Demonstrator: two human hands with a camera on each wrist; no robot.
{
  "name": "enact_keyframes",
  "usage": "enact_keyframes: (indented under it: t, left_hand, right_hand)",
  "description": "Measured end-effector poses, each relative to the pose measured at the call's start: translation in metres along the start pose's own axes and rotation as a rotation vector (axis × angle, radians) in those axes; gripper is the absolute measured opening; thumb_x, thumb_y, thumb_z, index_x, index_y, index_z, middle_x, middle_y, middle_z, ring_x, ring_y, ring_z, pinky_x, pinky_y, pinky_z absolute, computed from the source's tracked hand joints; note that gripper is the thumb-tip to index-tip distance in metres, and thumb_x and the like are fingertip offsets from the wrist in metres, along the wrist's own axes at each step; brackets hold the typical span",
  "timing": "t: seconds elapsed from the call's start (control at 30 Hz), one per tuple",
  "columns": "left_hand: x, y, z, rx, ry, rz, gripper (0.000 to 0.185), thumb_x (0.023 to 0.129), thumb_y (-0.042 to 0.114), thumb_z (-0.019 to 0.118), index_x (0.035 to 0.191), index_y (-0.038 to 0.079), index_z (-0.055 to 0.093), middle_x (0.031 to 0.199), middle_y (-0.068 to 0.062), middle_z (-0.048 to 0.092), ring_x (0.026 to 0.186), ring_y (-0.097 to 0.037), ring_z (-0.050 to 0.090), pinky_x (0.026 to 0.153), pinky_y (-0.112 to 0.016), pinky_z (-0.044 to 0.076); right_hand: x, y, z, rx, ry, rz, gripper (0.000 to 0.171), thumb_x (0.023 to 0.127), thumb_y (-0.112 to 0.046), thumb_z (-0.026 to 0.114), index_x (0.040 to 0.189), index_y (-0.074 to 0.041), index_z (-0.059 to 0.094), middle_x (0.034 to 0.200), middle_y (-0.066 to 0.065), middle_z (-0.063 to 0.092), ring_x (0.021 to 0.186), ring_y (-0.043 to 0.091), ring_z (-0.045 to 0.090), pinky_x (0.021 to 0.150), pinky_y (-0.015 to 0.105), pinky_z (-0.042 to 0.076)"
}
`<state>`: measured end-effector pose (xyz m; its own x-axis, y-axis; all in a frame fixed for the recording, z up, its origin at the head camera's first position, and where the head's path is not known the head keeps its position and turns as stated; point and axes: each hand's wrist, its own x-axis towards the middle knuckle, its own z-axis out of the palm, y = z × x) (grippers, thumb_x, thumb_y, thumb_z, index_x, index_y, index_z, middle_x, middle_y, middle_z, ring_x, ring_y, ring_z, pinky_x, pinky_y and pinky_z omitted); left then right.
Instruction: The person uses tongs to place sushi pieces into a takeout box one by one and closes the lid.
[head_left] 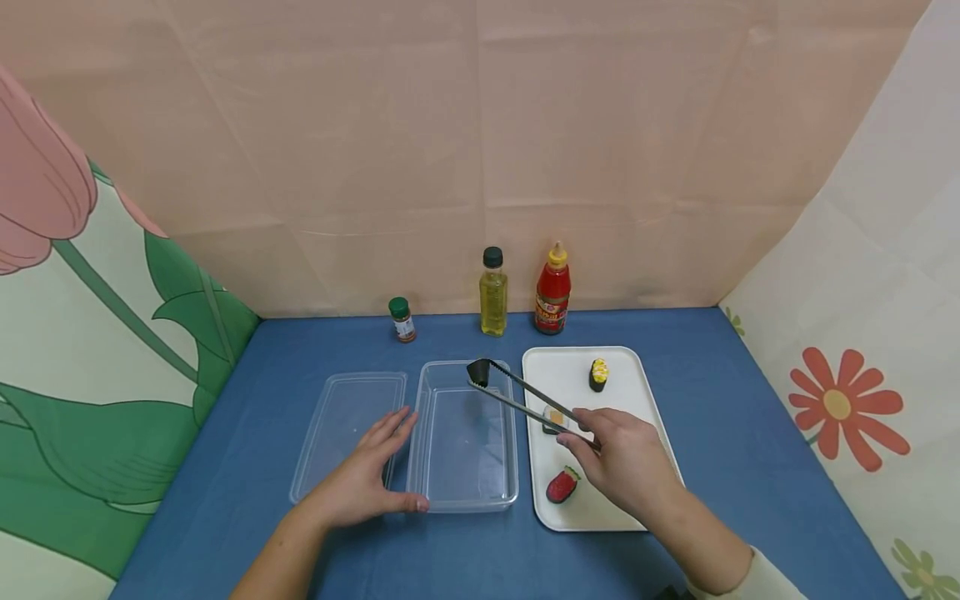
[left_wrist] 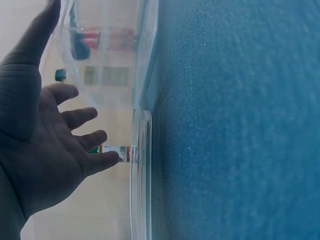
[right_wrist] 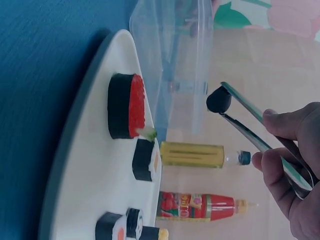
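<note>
Metal tongs (head_left: 525, 398) are in my right hand (head_left: 626, 454), thumb and fingers gripping both arms. Their tips pinch a small black-wrapped sushi piece (right_wrist: 219, 100), raised over the far right part of a clear plastic container (head_left: 462, 450). My left hand (head_left: 367, 475) is spread at the container's left side, its thumb right at the near left corner. A flat clear lid (head_left: 341, 417) lies left of the container, partly behind that hand. On the white tray (head_left: 618, 504) sit a red-topped sushi (head_left: 562, 485), a yellow-topped one (head_left: 598, 375) and a roll (head_left: 553, 417) partly behind the tongs.
Along the back stand a small green-capped jar (head_left: 402, 320), a bottle of yellow oil (head_left: 493, 293) and a red sauce bottle (head_left: 552, 292). More rolls (right_wrist: 111, 227) show at the tray's far end in the right wrist view. A blue cloth (head_left: 480, 558) covers the table.
</note>
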<state>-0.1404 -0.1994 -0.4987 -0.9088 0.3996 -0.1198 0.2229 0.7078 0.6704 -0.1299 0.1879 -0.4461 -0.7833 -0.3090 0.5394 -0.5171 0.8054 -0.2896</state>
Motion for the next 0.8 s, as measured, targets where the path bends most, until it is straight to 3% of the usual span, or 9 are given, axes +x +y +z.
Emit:
enact_keyframes:
  t: [0.23,0.43,0.8]
  left_hand:
    - [0.001,0.0,0.0,0.002,-0.008,-0.019,0.122,0.072,0.058,0.091,0.167,0.019,0.024,0.174,-0.002,0.012,0.159,-0.038,0.005,0.114,-0.075,0.022]
    - [0.001,-0.001,0.001,0.006,-0.007,-0.015,0.122,0.072,0.058,0.091,0.167,0.019,0.024,0.174,-0.002,0.012,0.159,-0.039,0.005,0.114,-0.075,0.023]
    - [0.0,0.0,0.0,-0.009,-0.013,-0.004,0.121,0.074,0.057,0.09,0.167,0.026,0.021,0.174,-0.004,0.012,0.159,-0.039,0.005,0.114,-0.075,0.022]
  right_hand:
    - [0.0,-0.004,0.012,0.014,0.024,-0.062,0.042,0.077,-0.027,0.093,0.109,-0.002,0.08,0.087,0.002,0.076,0.066,0.006,0.06,0.057,0.026,0.051]
    - [0.002,-0.009,0.021,-0.005,-0.068,-0.017,0.046,0.078,-0.03,0.093,0.114,-0.005,0.08,0.094,0.003,0.078,0.079,0.014,0.069,0.065,0.031,0.057]
    - [0.009,-0.009,0.037,-0.017,-0.168,-0.034,0.037,0.084,-0.034,0.089,0.106,-0.006,0.08,0.098,0.005,0.078,0.09,0.019,0.075,0.079,0.04,0.062]
